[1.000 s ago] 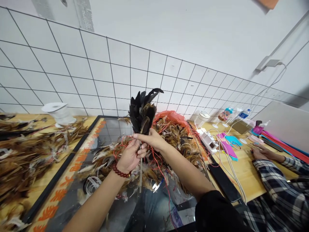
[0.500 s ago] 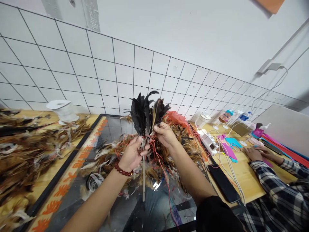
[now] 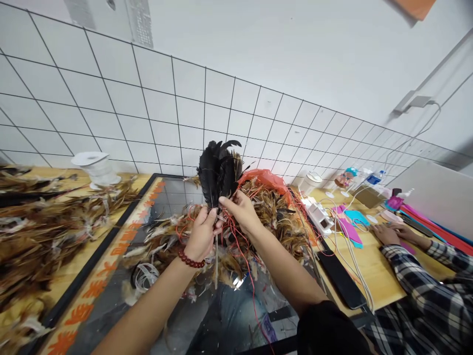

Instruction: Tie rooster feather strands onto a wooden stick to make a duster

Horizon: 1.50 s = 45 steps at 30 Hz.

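Observation:
A bunch of black feathers (image 3: 212,177) stands upright between my hands, tied round a thin stick (image 3: 216,266) that points down below. My left hand (image 3: 201,231), with a dark red bead bracelet at the wrist, is closed on the stick and the base of the feathers. My right hand (image 3: 240,211) pinches at the feathers' lower right side, close beside the left fingers. Red string (image 3: 242,251) trails from near the hands down over the glass. Brown feathers (image 3: 273,204) lie heaped behind and around both hands. The exact binding point is hidden by my fingers.
More brown feathers (image 3: 55,222) cover the table at left, near a white spool (image 3: 94,167). A black-framed glass sheet (image 3: 162,315) lies under my arms. At right are a phone (image 3: 342,278), a power strip (image 3: 320,219), cables and another person's hands (image 3: 391,232).
My right hand has moved left and slightly down, bringing its feathers against the bunch. The bunch now looks closer together, and the stick has shifted a little left and up.

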Available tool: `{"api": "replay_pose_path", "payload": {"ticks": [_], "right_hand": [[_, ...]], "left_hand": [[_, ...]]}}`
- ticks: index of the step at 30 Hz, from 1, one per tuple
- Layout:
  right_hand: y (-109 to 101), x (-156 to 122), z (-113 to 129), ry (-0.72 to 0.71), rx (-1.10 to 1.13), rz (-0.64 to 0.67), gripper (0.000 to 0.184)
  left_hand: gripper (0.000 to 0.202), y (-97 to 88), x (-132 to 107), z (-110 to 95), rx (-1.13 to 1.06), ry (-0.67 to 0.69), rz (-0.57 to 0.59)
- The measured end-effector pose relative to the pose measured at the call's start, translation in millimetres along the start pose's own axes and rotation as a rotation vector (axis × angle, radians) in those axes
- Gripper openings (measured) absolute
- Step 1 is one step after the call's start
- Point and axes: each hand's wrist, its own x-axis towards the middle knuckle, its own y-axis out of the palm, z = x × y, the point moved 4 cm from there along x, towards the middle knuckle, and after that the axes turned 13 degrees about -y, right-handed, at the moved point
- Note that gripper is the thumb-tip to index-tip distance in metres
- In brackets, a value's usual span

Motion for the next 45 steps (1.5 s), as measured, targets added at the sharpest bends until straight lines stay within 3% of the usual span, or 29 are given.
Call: {"api": "replay_pose_path", "payload": {"ticks": [3,9,16,23,28,34,42,45], "right_hand": [[-5,8,5,0.002,-0.016,0.009,0.036],[-8,16,13,0.036,-0.051,0.168,0.039],[-1,15,7,0.061,-0.127,0.170,0.044],[-14,11,4,0.085,-0.027,0.158,0.048],[-8,9,5,0.267,0.137,0.275,0.064],[-4,14,7,0.195,-0.025,0.231,0.043],[-2,17,15,0.095,-0.071,0.228,0.046],[0,15,13,0.101,-0.012,0.247,0.049]], "left_hand": [[0.045,2.7,-3,-1,-0.015,-0.092,0.076],[0.040,4.2,-7,-6,-0.003,-0.203,0.198],[0.050,2.9,-8,-6,0.088,-0.228,0.158],[0.055,2.4,-11,-9,0.161,-0.229,0.113],[0.053,7.9,-16,0,0.114,-0.401,0.203],[0.036,14.3,-19,3,0.037,-0.452,0.271],[0.030,19.9,-24,-2,-0.086,-0.493,0.362],[0.035,18.2,-24,-7,-0.008,-0.442,0.313]]}}
